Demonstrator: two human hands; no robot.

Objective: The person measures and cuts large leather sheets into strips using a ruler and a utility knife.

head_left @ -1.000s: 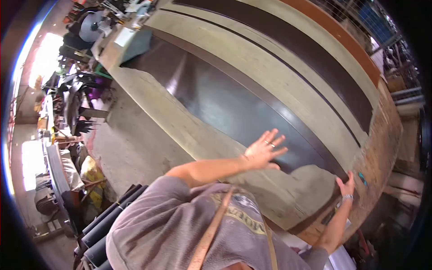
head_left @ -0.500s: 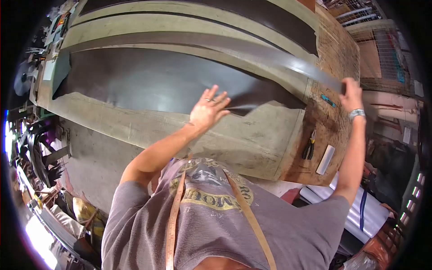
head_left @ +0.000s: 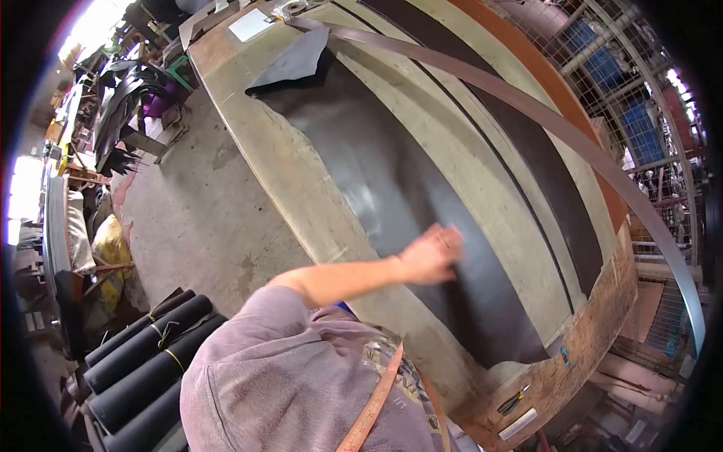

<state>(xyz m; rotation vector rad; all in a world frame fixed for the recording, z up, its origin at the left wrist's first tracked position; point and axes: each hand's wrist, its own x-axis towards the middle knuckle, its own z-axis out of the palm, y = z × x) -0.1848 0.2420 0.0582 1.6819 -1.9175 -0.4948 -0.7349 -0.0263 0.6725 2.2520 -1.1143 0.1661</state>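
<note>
dark sheet (head_left: pixel 361 169) is lying on the table (head_left: pixel 241 139), left edge running ragged, seemingly untrimmed. shirt lettering (head_left: pixel 376 354) is creasing, unreadable. my left hand (head_left: pixel 431 256) is blurring over the sheet, fingers apparently curling together. long strip (head_left: pixel 602 162) is arching free, separation looking done. right hand's out of view; can't tell its fingers.

Grey concrete floor (head_left: pixel 203 188) left of the worktable (head_left: pixel 346 256); bright light (head_left: pixel 98 22) upper left
</note>
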